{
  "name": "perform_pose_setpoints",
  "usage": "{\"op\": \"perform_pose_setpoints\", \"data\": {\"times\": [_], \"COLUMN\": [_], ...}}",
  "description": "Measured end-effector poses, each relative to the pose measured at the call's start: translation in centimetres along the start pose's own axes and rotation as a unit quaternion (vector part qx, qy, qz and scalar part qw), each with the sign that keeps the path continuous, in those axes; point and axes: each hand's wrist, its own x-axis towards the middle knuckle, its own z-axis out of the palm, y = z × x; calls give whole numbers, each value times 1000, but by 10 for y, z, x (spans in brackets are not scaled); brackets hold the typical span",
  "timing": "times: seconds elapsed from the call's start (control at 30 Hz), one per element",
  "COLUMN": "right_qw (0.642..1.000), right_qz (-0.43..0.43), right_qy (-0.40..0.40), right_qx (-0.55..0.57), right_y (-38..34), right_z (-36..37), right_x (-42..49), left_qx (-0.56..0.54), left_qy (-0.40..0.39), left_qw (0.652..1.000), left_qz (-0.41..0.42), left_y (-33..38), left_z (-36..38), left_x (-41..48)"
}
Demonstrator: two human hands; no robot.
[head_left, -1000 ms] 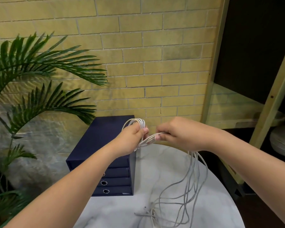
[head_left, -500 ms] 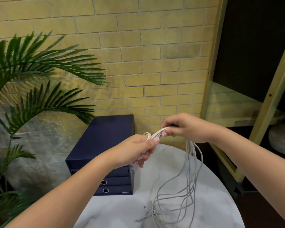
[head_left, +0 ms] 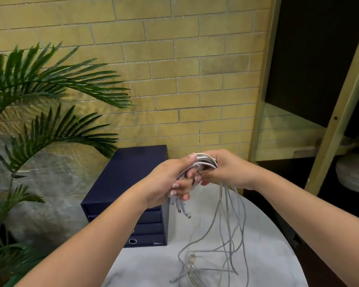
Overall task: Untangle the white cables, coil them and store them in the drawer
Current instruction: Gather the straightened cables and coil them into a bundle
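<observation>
Several white cables [head_left: 226, 230] hang from both hands down to the round marble table [head_left: 267, 255], where their loose ends lie in a tangle. My left hand [head_left: 170, 181] grips a looped bundle of them, with several plug ends dangling below its fingers. My right hand [head_left: 226, 168] holds the same loops from the right, touching the left hand. A dark blue drawer box [head_left: 131, 183] stands on the table's left edge, its drawers closed.
A palm plant [head_left: 39, 121] spreads at the left, over the drawer box's side. A yellow brick wall [head_left: 174, 79] is behind. A wooden shelf frame [head_left: 336, 121] stands at the right with a white ribbed vessel [head_left: 352, 175] under it.
My hands have come together over the table. The stretch of cable between them is now wrapped into loops at my left hand, and the hanging strands are shorter.
</observation>
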Motion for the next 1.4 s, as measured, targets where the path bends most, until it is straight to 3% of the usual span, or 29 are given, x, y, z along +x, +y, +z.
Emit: {"op": "perform_pose_setpoints", "data": {"times": [0.2, 0.5, 0.7, 0.77, 0.93, 1.17, 1.4], "right_qw": [1000, 999, 998, 999, 989, 990, 972], "right_qz": [-6, 29, 41, 34, 3, -9, -23], "right_qy": [22, -9, -31, -17, 49, 98, 136], "right_qx": [11, -21, 37, 23, -136, -104, -189], "right_y": [2, 0, 4, 2, -2, 3, 3], "right_z": [0, -6, -3, 0, 6, 9, 9], "right_x": [-1, 0, -1, -1, 5, 3, 0], "left_qx": [8, 62, 116, 81, 22, 71, 89], "left_qy": [19, 77, 99, 90, 75, 111, 113], "left_qw": [1000, 993, 985, 990, 996, 990, 989], "left_qz": [15, 63, 77, 68, 34, 51, 36], "left_y": [1, -2, -1, -1, 0, 2, -2], "left_z": [3, -2, -4, -3, 0, 7, 13], "left_x": [3, 4, 5, 5, 5, 8, 9]}}
